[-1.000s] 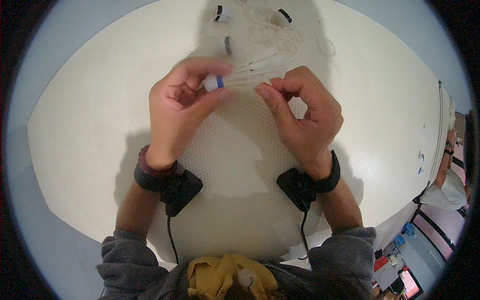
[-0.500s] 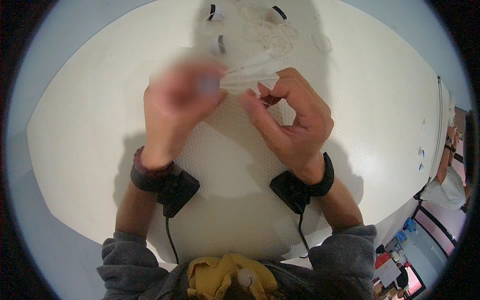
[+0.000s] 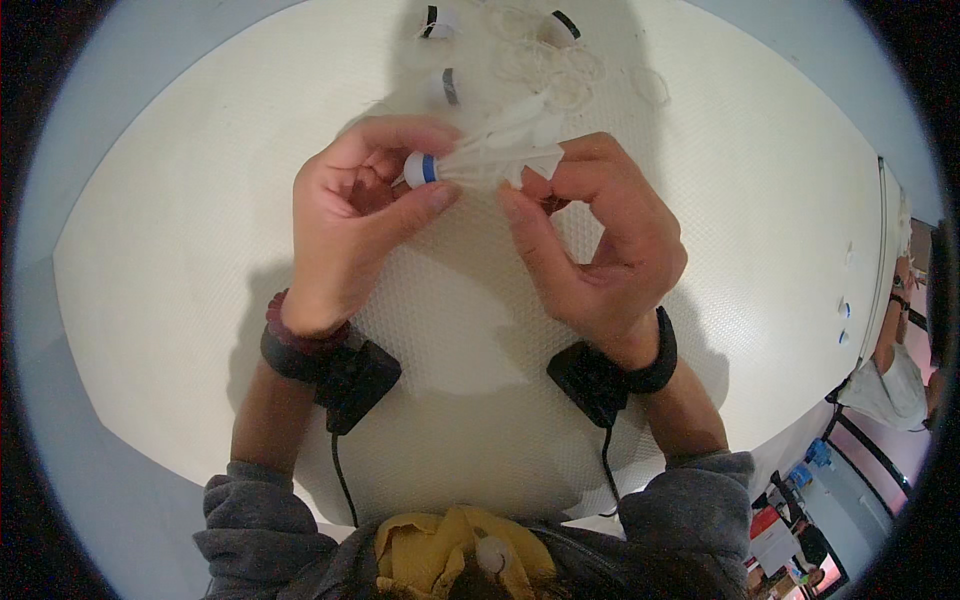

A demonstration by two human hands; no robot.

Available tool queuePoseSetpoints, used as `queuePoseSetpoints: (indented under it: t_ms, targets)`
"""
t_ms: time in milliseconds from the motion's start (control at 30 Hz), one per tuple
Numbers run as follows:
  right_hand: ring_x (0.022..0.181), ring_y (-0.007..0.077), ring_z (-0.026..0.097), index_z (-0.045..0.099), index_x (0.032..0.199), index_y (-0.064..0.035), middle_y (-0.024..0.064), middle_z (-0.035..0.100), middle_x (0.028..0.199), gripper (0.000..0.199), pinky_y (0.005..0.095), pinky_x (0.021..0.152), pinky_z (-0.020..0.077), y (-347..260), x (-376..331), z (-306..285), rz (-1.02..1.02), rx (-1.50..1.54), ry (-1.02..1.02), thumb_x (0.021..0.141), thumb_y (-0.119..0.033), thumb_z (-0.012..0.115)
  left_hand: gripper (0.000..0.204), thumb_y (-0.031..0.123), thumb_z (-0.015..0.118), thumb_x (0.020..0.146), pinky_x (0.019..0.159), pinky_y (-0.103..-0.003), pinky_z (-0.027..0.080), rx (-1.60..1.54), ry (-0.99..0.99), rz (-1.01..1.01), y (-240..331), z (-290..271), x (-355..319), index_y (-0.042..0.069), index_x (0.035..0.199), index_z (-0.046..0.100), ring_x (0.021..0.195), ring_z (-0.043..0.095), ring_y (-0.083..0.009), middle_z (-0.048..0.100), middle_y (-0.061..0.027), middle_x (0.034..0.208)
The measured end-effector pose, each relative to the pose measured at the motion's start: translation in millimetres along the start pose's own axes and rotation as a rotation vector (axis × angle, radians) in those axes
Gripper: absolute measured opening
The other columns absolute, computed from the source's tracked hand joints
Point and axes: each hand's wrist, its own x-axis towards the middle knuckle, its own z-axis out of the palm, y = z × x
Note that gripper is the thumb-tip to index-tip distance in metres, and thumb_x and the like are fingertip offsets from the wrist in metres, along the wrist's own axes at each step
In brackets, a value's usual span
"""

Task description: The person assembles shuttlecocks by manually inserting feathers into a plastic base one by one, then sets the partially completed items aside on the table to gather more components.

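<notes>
A white shuttlecock (image 3: 490,160) lies on its side in the air between my hands, its blue-banded cork pointing left. Round that cork the thumb and fingers of my left hand (image 3: 335,210) are closed. My right hand (image 3: 620,235) has thumb and forefinger pinched at the open edge of the feather skirt. Whether a fine thread is also between those fingertips, I cannot tell. On each wrist sits a black strap with a cabled box.
Other shuttlecocks with dark bands (image 3: 447,88) lie at the far side of the white table (image 3: 200,230), beside loose loops of pale string (image 3: 575,75). Small blue-banded pieces (image 3: 844,310) are near the right edge. Beyond it, another person's arm (image 3: 888,330) shows.
The left hand and the cork, blurred before, now show sharply, with the cork held a little lower and clear of the fingers. My right hand has shifted slightly right.
</notes>
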Motion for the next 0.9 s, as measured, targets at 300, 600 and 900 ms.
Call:
queuePoseSetpoints:
  t_ms: [300, 600, 900]
  targets:
    - [0.057, 0.0158, 0.059, 0.062, 0.079, -0.0083, 0.008, 0.062, 0.079, 0.014, 0.0246, 0.051, 0.0477, -1, -2, -3, -0.033, -0.071, 0.004, 0.071, -0.004, 0.072, 0.036, -0.01, 0.064, 0.074, 0.085, -0.025, 0.048, -0.026, -0.008, -0.006, -6, 0, -2, -0.001, 0.108, 0.057, 0.101, 0.055, -0.0126, 0.059, -0.0079, 0.11]
    - [0.057, 0.0143, 0.058, 0.06, 0.079, -0.0064, 0.0084, 0.061, 0.078, 0.013, 0.0233, 0.052, 0.0468, 0, -2, -4, 0.034, 0.045, -0.02, 0.072, -0.002, 0.07, 0.037, -0.008, 0.066, 0.074, 0.084, -0.026, 0.048, -0.067, -0.04, -0.042, -4, 2, -2, -0.002, 0.109, 0.057, 0.099, 0.057, -0.0132, 0.06, -0.0087, 0.11]
    - [0.056, 0.0118, 0.054, 0.059, 0.077, -0.0011, 0.0078, 0.057, 0.072, 0.013, 0.022, 0.049, 0.0411, -17, -2, 17, 0.066, -0.02, -0.068, 0.074, -0.004, 0.071, 0.035, -0.01, 0.066, 0.073, 0.083, -0.026, 0.049, -0.077, -0.03, -0.039, 8, -19, -12, -0.001, 0.107, 0.059, 0.095, 0.059, -0.0128, 0.062, -0.0088, 0.109]
